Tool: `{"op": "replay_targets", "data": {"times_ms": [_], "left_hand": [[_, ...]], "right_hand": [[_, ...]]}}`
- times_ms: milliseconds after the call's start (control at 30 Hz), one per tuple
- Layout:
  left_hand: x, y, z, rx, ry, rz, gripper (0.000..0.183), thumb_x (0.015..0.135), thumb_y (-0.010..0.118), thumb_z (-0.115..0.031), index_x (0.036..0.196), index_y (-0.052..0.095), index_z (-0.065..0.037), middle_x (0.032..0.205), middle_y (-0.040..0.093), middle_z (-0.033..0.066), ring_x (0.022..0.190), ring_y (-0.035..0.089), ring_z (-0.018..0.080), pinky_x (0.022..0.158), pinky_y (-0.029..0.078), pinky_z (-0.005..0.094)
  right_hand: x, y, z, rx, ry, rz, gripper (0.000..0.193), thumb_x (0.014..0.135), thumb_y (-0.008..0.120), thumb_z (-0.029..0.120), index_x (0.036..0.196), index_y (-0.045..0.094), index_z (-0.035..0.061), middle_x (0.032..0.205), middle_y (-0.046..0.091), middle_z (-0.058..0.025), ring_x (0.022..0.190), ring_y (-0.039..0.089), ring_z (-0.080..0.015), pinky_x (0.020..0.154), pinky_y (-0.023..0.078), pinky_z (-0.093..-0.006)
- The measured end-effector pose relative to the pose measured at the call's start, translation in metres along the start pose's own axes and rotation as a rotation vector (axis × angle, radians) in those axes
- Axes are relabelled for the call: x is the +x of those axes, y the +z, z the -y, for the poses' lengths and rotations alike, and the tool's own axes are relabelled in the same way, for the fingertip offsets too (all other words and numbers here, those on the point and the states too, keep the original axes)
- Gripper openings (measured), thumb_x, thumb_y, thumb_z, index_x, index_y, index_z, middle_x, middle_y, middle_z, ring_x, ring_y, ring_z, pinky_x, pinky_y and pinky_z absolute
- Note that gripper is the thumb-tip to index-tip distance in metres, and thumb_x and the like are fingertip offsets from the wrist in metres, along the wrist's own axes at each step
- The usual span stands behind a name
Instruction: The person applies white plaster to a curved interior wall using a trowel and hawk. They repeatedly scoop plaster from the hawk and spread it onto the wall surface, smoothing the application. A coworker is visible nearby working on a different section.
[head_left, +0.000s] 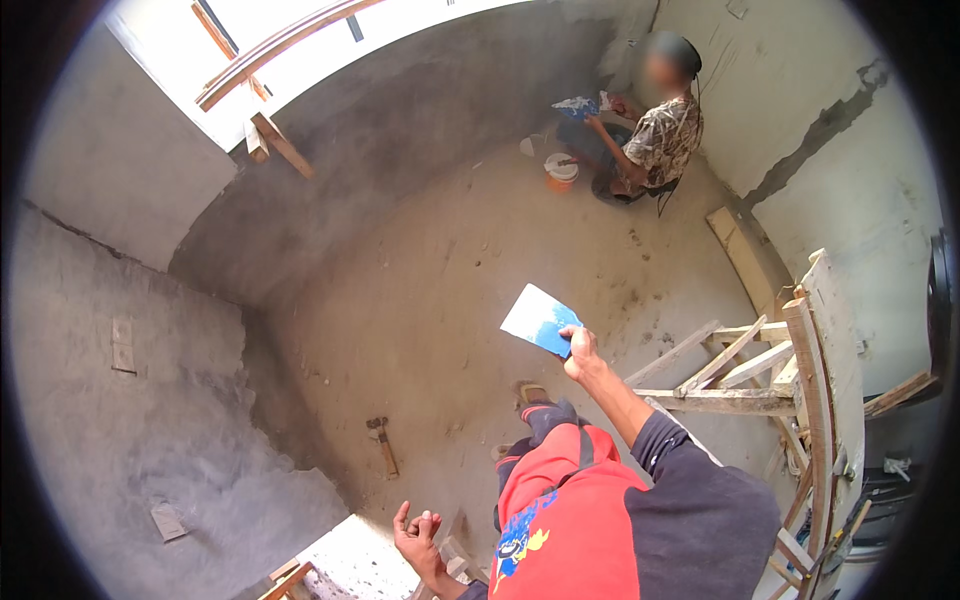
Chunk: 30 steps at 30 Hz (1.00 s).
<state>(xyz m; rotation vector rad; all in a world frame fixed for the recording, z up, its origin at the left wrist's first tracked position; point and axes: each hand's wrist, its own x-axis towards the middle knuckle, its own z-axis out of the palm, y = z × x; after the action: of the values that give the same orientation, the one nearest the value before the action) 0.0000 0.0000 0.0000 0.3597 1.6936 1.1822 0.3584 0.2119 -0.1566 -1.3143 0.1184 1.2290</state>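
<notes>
Blue-and-white sheet [538,318], flat, four-cornered: held out before the body, above the floor. Right hand [582,355]: clamped on the sheet's near corner, thumb on top; the corner hold seemingly leaves most of the face free. Left hand [420,540]: low, fingers loosely curled and apart from the thumb, nothing visible in it; apparently idle.

Hammer-like tool [388,458], wooden handle: lying on the floor, near the left hand's side, presumably laid down out of use. Timber frame [812,380]: upright at the right, its struts slanting, probably as bracing.

White-and-orange bucket [562,184]: on the floor just beside a seated co-worker [665,140], likely for easy reach. Wood offcuts [283,146]: propped at the bright opening, purpose unclear.
</notes>
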Motion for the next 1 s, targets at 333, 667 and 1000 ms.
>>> {"op": "replay_targets", "data": {"times_ms": [333,667,1000], "left_hand": [[0.002,-0.002,-0.018,0.054,0.008,-0.007,0.046,0.079,0.063,0.002,0.121,0.043,0.002,0.073,0.058,0.0049,0.068,0.060,0.0124,0.069,0.054,0.0274],[0.005,0.003,-0.023,0.052,0.016,0.010,0.047,0.079,0.062,0.003,0.122,0.043,0.002,0.077,0.059,0.0051,0.070,0.060,0.0126,0.068,0.054,0.0263],[0.004,-0.007,-0.019,0.039,0.010,-0.014,0.047,0.079,0.059,0.006,0.122,0.042,0.002,0.079,0.059,0.0066,0.071,0.060,0.0135,0.068,0.054,0.0268]], "right_hand": [[0.025,-0.007,0.064,0.164,-0.152,-0.123,0.020,0.065,0.057,0.007,0.085,0.053,0.0036,0.088,0.052,-0.0077,0.081,0.052,-0.0212,0.070,0.046,-0.0387],[-0.005,-0.013,0.048,0.140,-0.051,-0.123,0.027,0.070,0.054,0.006,0.097,0.051,0.0051,0.092,0.054,-0.0090,0.083,0.056,-0.0239,0.069,0.049,-0.0422],[-0.008,0.003,0.036,0.125,-0.002,-0.077,0.025,0.070,0.054,0.007,0.096,0.051,0.0059,0.093,0.053,-0.0090,0.084,0.055,-0.0239,0.069,0.049,-0.0427]]}}
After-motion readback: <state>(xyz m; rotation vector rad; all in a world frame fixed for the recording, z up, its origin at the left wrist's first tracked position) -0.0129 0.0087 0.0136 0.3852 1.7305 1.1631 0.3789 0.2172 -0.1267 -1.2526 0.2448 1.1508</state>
